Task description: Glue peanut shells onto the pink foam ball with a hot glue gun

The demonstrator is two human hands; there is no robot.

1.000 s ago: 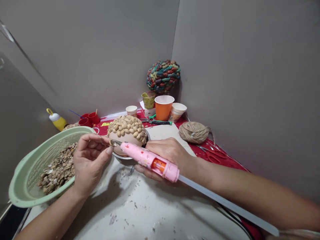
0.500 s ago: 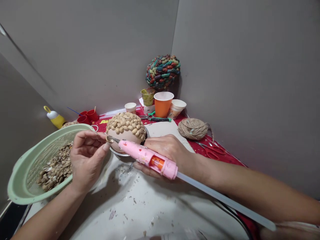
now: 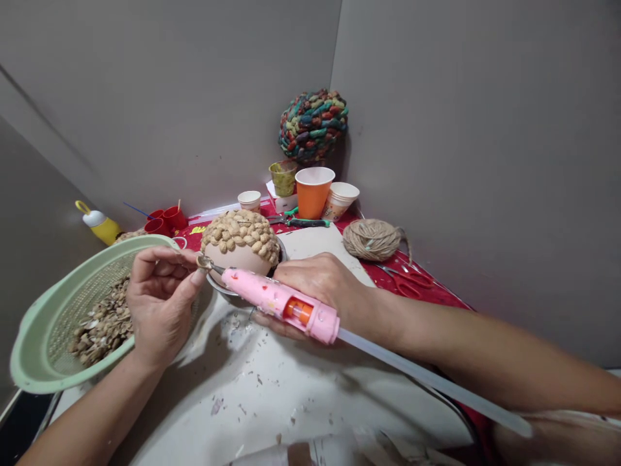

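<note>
Between thumb and fingertips my left hand (image 3: 162,298) pinches a small peanut shell (image 3: 204,261), its hollow side showing. My right hand (image 3: 323,285) is wrapped round a pink hot glue gun (image 3: 279,301), whose metal nozzle meets the shell. A long translucent glue stick (image 3: 431,378) sticks out of the gun's back end. Just behind the nozzle sits a rounded form (image 3: 237,257) in a metal bowl (image 3: 233,298); peanut shells (image 3: 242,230) cover its top and right side, while its near side is bare and pale pink.
A green colander (image 3: 32,343) of shell pieces (image 3: 104,323) stands at left. Behind are red cups (image 3: 174,218), an orange cup (image 3: 314,194), pliers (image 3: 308,222) and a multicoloured ball (image 3: 314,126). Twine (image 3: 373,239) and red-handled scissors (image 3: 410,283) lie right. Crumbs dot the white board (image 3: 272,401).
The view has shifted slightly, so everything sits a little further left and higher. The glue gun's nozzle remains at the peanut shell, and both hands keep their grips.
</note>
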